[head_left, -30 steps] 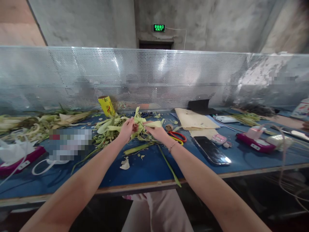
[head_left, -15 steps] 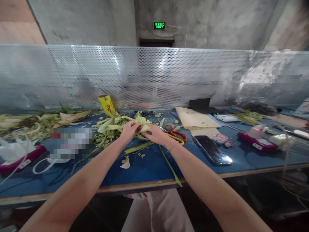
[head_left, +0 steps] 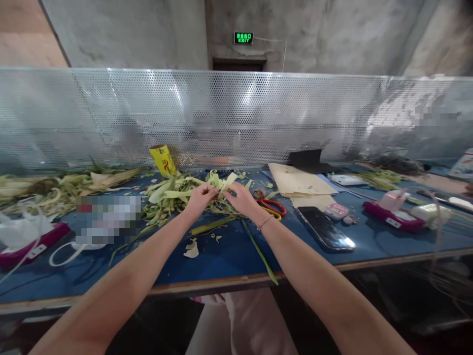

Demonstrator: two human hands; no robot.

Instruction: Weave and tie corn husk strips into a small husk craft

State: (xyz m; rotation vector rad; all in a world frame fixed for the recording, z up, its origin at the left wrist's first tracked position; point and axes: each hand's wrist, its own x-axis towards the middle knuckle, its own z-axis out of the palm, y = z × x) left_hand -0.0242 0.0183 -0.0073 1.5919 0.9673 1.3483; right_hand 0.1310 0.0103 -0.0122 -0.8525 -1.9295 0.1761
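Pale green husk strips lie in a loose pile [head_left: 166,195] on the blue table [head_left: 221,259]. At the pile's right side my left hand [head_left: 201,197] pinches the lower end of a husk piece. Close beside it, my right hand [head_left: 238,198] has thumb and fingers on the same pale husk strip [head_left: 229,181], which stands up between the hands. Their fingertips nearly meet, and the small part between them is hard to make out. Scissors with red and yellow handles [head_left: 273,208] lie just right of my right hand. A green stalk [head_left: 212,226] lies below the hands.
A black phone [head_left: 325,228], brown paper [head_left: 299,180] and a magenta power strip [head_left: 393,217] are to the right. At the left are another power strip [head_left: 48,241] and more husks [head_left: 66,190]. A yellow can [head_left: 163,160] stands before the perforated metal screen [head_left: 236,113].
The husk strip between my hands now points upward instead of lying across toward my right hand. My right hand's fingers have shifted slightly and sit around its lower part.
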